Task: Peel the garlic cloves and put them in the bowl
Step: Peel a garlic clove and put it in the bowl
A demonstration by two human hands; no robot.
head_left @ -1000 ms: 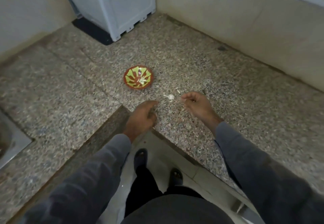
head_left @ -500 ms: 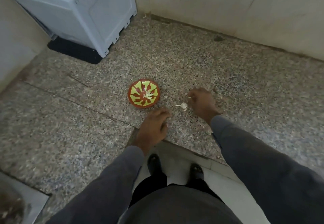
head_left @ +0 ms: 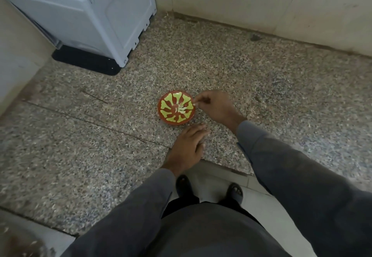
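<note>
Garlic cloves (head_left: pixel 180 109), already peeled and pale, lie in the middle of the bowl (head_left: pixel 167 113); I count about three or four, but they lie close together and are small, so I cannot give a sure number. There is one bowl, red-brown with a yellow-green pattern, and it stands on the granite table (head_left: pixel 100 146) just in front of the person.

The right hand (head_left: pixel 215 106) is at the right rim of the bowl. Its thumb and finger are closed together on one small white piece (head_left: pixel 195 103), which looks like one more clove, held just over the rim. I judge that this clove is ready to be dropped into the bowl, though I cannot tell for sure that all its skin is off.

The left hand (head_left: pixel 188 146) rests on the table near the front edge, just before the bowl, with the fingers stretched and flat, and it holds nothing that I can see.

So the task seems to be well along: some cloves are in the bowl and one more is at the rim. What is left is hard to tell. I see no other unpeeled clove on the table in this view, but the left hand may cover something, and the speckled stone hides small pieces of skin easily.

Two hands, one bowl, one clove between the fingers.
</note>
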